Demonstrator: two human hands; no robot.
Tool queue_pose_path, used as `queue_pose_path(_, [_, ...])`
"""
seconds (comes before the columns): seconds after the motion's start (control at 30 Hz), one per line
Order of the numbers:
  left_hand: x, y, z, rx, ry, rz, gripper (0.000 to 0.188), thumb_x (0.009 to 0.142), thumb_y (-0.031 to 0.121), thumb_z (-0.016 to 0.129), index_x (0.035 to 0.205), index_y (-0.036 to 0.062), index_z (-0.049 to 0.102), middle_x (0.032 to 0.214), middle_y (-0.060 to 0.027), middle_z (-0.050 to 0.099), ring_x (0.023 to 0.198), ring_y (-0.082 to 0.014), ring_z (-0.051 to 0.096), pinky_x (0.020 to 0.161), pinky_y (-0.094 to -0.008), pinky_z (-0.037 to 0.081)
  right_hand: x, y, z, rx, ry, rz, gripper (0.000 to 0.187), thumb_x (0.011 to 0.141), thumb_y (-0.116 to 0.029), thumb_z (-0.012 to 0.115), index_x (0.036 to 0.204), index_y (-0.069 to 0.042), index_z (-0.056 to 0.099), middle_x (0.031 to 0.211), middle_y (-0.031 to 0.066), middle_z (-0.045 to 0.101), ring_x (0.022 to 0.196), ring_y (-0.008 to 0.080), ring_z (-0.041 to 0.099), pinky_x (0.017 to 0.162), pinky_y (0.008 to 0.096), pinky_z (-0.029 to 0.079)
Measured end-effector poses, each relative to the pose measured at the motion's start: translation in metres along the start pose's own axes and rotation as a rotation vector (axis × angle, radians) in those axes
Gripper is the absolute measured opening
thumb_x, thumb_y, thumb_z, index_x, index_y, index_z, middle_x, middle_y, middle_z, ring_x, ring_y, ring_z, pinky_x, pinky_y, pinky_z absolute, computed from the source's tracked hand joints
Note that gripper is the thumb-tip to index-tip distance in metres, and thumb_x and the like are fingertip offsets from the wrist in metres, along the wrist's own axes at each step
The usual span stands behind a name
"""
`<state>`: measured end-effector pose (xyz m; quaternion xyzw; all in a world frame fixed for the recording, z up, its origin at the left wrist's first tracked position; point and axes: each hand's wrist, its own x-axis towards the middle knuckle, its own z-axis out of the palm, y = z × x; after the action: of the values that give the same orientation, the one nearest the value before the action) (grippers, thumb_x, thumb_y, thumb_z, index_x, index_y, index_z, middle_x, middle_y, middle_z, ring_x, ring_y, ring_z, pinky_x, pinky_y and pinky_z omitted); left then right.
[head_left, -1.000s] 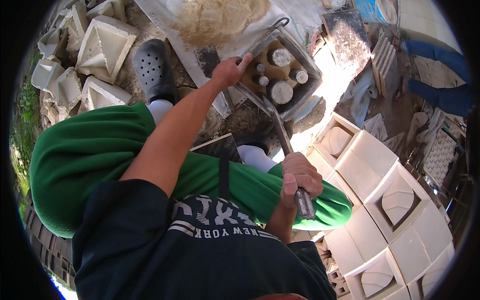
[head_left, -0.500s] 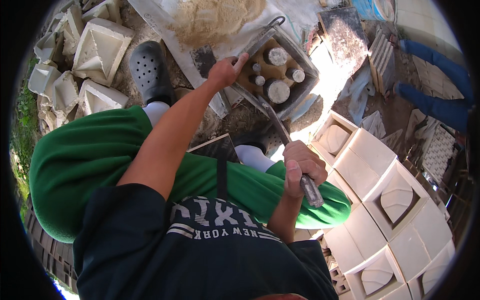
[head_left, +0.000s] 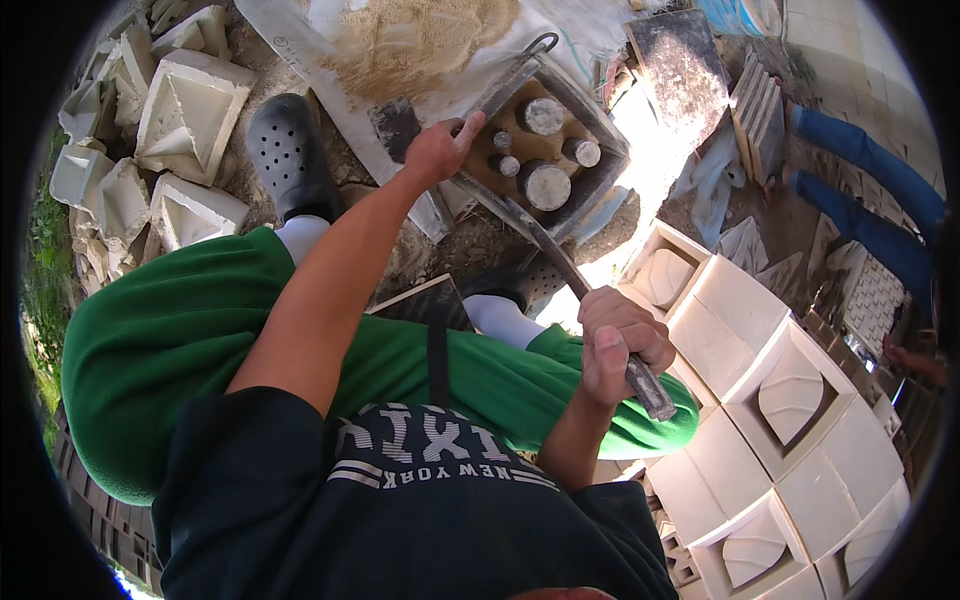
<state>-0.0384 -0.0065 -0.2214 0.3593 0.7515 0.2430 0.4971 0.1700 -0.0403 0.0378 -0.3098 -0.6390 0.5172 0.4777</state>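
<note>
Five round plugs [head_left: 547, 187], diff. sizes, stand in brownish fill [head_left: 555, 150] inside the open box [head_left: 598, 190], which sits cornerwise approx. centre, on the far side of the green trousers [head_left: 440, 365].

Hands are apart: left hand [head_left: 440, 150] is at the box's left corner, a finger laid along the rim; can't tell if it grips or just rests. Right hand [head_left: 625, 345] is wrapped round the dark bar [head_left: 568, 265] close to its near end, w/ a short stub poking out past the fist. Bar's far end meets the box's near-left wall; whether it presses or only overlaps the rim, can't tell.

To do it well, IMO: left hand should bear on the corner so the box doesn't skid, fingers clear of the bar's path. Holding nr the end gives max reach but less tip control, so small moves, steady wrist. Tip should meet the wall squarely, b/c a slip inward could prob. knock a plug or gouge the fill. Watch feet: right shoe [head_left: 540, 280] is v. near the box, just left of the bar. Pale blocks [head_left: 740, 300] on the right limit elbow room, too.
</note>
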Motion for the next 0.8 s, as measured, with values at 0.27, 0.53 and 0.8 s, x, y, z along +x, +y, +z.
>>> queue_pose_path(0.27, [0.001,-0.001,0.003,-0.007,0.035,0.041,0.083,0.092,0.075,0.032,0.11,0.0043,0.07,0.102,-0.0251,0.068,0.101,-0.0432,0.062,0.088,-0.0478,0.047,0.01,0.026,0.01,-0.042,0.012,-0.003,0.02,0.081,0.002,0.056,0.065,-0.002,0.045,0.055,0.0061,0.048,0.047,0.0164,0.042,0.047,0.0344,0.04])
queue_pose_path(0.53, [-0.002,0.002,-0.001,-0.003,0.013,0.019,0.085,0.092,0.076,0.031,0.109,0.0022,0.07,0.104,-0.0265,0.068,0.103,-0.0437,0.062,0.091,-0.0482,0.046,0.013,0.012,0.024,-0.04,-0.071,-0.033,0.018,0.079,0.003,0.06,0.066,-0.002,0.049,0.057,0.0055,0.051,0.048,0.0183,0.045,0.049,0.0355,0.043])
queue_pose_path(0.8, [-0.002,0.0,0.001,-0.008,0.02,0.035,0.085,0.092,0.076,0.031,0.115,0.0041,0.07,0.106,-0.0264,0.068,0.105,-0.0437,0.062,0.092,-0.0476,0.047,-0.004,0.015,0.042,-0.091,-0.062,-0.064,0.018,0.078,0.005,0.061,0.066,-0.002,0.049,0.059,0.0064,0.053,0.051,0.0194,0.049,0.051,0.0347,0.044])
